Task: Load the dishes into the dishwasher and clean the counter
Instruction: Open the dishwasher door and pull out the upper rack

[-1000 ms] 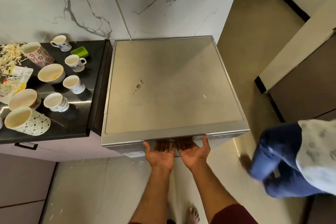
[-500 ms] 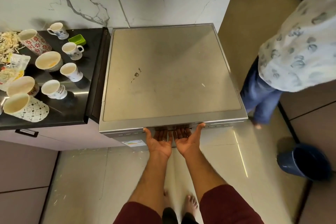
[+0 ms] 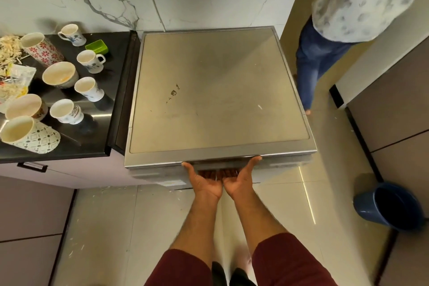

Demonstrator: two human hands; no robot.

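Observation:
The steel dishwasher (image 3: 216,100) stands right of the black counter (image 3: 102,137), seen from above. My left hand (image 3: 205,181) and my right hand (image 3: 239,179) are palm up, side by side, fingers hooked into the handle recess at the top of the dishwasher door (image 3: 278,166). The fingertips are hidden under the lid's front edge. On the counter stand several white mugs (image 3: 89,60), a red-flowered cup (image 3: 39,47), two dirty bowls (image 3: 59,74) and a patterned cup (image 3: 30,134) lying on its side.
A small green dish (image 3: 97,46) and food scraps with wrappers (image 3: 9,53) sit on the counter's far left. Another person (image 3: 348,7) stands right of the dishwasher. A blue bucket (image 3: 390,206) is on the floor at the right. Crumbs litter the tiles.
Both hands stay at the door handle, thumbs now spread wider. The other person walked from the lower right to the upper right, uncovering the blue bucket.

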